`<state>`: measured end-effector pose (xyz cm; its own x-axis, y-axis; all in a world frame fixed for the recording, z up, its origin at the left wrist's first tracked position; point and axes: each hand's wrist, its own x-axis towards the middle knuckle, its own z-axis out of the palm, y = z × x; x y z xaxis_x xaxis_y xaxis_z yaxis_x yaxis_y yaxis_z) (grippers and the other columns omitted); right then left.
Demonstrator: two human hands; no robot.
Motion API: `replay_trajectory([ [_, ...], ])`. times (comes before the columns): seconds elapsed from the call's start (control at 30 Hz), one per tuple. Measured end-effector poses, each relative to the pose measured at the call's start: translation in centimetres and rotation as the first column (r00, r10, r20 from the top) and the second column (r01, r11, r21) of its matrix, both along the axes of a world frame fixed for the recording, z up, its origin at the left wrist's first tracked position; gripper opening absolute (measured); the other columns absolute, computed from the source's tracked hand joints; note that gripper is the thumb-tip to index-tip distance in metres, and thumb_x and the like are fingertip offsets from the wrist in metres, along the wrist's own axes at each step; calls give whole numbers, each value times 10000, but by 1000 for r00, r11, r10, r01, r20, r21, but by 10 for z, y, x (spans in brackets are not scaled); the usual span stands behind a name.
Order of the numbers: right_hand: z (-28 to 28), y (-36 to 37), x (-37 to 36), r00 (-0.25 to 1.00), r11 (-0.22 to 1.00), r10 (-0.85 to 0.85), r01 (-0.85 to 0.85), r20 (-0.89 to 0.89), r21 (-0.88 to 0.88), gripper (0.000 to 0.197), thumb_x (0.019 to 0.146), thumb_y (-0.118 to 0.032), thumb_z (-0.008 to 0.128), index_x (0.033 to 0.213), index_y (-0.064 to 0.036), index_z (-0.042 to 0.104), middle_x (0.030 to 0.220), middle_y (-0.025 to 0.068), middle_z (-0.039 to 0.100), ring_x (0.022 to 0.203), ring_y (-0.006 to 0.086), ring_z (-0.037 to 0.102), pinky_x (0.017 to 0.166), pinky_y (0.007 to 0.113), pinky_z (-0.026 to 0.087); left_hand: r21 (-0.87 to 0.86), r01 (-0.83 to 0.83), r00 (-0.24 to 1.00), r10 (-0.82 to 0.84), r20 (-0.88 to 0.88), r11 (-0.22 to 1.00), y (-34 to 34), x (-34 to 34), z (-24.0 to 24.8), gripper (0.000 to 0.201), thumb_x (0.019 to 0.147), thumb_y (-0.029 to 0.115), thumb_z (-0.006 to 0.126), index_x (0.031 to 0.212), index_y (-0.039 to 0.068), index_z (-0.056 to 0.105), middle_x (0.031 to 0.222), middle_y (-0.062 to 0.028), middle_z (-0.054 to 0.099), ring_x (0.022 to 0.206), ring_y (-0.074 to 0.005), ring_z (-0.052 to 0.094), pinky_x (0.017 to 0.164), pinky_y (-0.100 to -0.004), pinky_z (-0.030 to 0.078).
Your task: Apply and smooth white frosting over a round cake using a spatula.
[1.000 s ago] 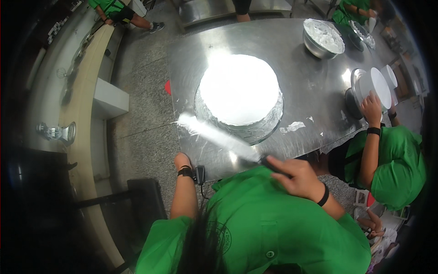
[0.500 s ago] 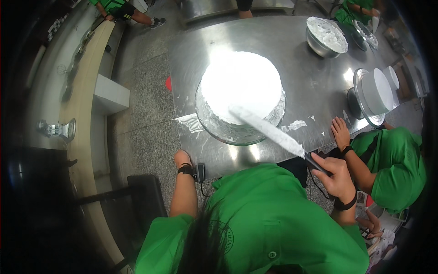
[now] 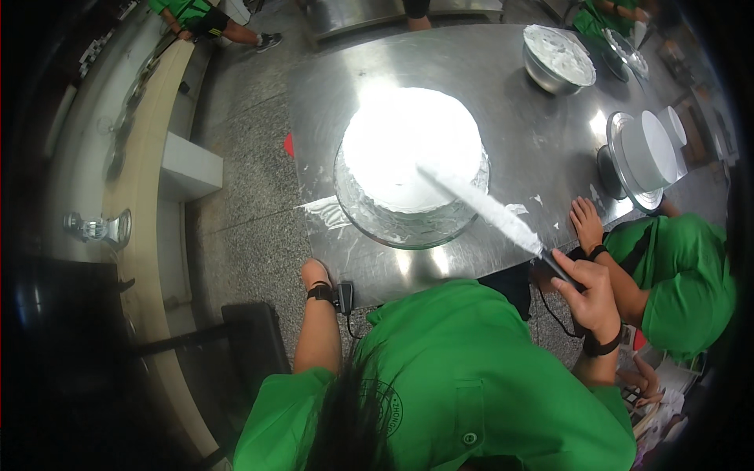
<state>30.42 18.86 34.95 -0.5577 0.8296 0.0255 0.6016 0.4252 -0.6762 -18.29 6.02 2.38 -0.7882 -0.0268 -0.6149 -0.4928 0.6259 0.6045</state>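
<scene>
My right hand (image 3: 591, 292) is closed round the black handle of a long icing spatula (image 3: 495, 216), whose blade is smeared with white cream. The blade's tip overlaps the near right part of a round, white-coated cake (image 3: 412, 149); glare hides whether it touches. Under the cake is a clear glass-like turntable (image 3: 369, 222), streaked with cream along its near rim. At the near left corner of the steel table (image 3: 510, 149) rests my left hand (image 3: 315, 272), its fingers hidden from view. Beside that wrist sits a small black box with a cable (image 3: 344, 298).
A metal bowl of white cream (image 3: 559, 61) stands at the far right. Nearer on the right, another turntable (image 3: 614, 153) carries a white cylinder (image 3: 649, 151). A co-worker's hand (image 3: 586, 225) lies on the table edge close to my right hand. Cream smears (image 3: 328, 210) mark the tabletop.
My right hand and the spatula have shifted slightly to the right, the blade's tip moving rightward and a little away from me over the cake. My left hand has stayed at the table corner.
</scene>
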Motion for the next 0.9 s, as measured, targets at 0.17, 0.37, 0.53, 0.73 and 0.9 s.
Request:
replay_trajectory([
  [0.17, -2, 1, 1, 996, 996, -87, 87, 0, -3, 440, 738, -54, 707, 1172, -33, 636, 622, 129, 519, 544, 236, 491, 533, 325, 383, 33, -19, 1000, 18, 16, 999, -2, -5, -10, 501, 929, 263, 350, 1195, -117, 539, 1257, -267, 548, 1144, -408, 536, 970, -427, 403],
  [0.37, -1, 2, 1, 999, 999, -41, 41, 2, -27, 440, 744, -55, 706, 1177, -31, 632, 626, 130, 518, 548, 224, 481, 529, 325, 374, 21, -13, 999, 14, -32, 1000, -4, -6, -15, 427, 859, 205, 403, 1116, -88, 576, 1083, -192, 623, 922, -314, 614, 813, -405, 471],
  [0.53, -3, -1, -2, 996, 996, -87, 87, 11, 6, 435, 750, -59, 705, 1178, -30, 631, 616, 128, 513, 547, 221, 479, 528, 321, 372, 62, -1, 1000, 0, 15, 998, -1, 0, -2, 493, 925, 266, 363, 1180, -113, 550, 1246, -253, 559, 1117, -393, 552, 953, -420, 413],
  [0.73, 4, 0, -5, 999, 998, -48, 49, -14, 39, 426, 753, -57, 702, 1173, -26, 632, 616, 134, 513, 532, 227, 474, 525, 323, 371, 59, -47, 998, 45, 34, 997, 0, 1, 1, 502, 919, 269, 355, 1178, -114, 550, 1243, -253, 559, 1104, -390, 558, 950, -421, 414],
  [0.9, 4, 0, -3, 1000, 1000, -11, 11, 14, 5, 423, 753, -54, 701, 1170, -27, 634, 613, 132, 509, 528, 233, 473, 528, 327, 373, 12, -18, 1000, 18, 8, 1000, 7, 9, 16, 506, 928, 267, 344, 1188, -119, 544, 1254, -260, 551, 1115, -399, 553, 954, -431, 414],
])
